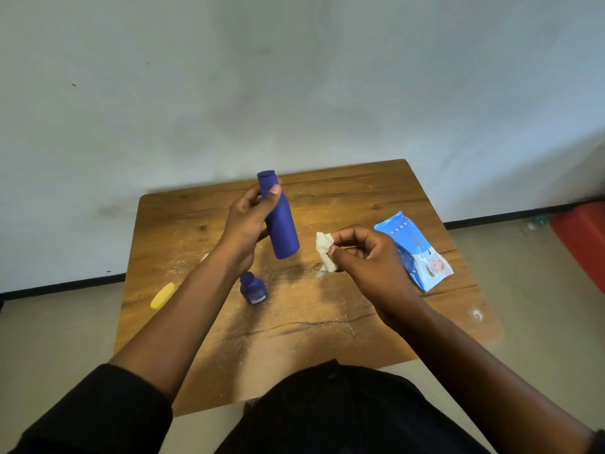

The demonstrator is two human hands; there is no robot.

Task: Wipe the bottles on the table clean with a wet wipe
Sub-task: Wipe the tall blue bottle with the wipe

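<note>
Held up in the centre of the frame, above the table: tall bottle, tilted, cap toward the upper edge. Gripped by the left hand, fingers curled round the upper half, thumb pressed near the neck. Just to the right, not touching the bottle: wipe, crumpled and pinched between thumb and fingertips of the right hand.

Step in hand, probably: bringing the wipe onto the bottle side. Better to open the wipe a little first, for a wider wet face. Then wrap round the body and draw from neck to base, turning the bottle with the left hand between strokes. Good to shift the left grip afterward, because the part under the fingers stays unwiped otherwise.

Lower centre, on the table: 1 small bottle, upright, partly behind the left forearm, apparently not yet wiped. Lower left, near the table edge: yellow object, half hidden by the same arm, kind not clear. Right of the frame: wipe pack, lying flat. White dust scattered over the wood. Far right: red object on the floor.

Nothing between wipe and bottle. Only care: small bottle directly under the left wrist, easy to knock when lowering.
</note>
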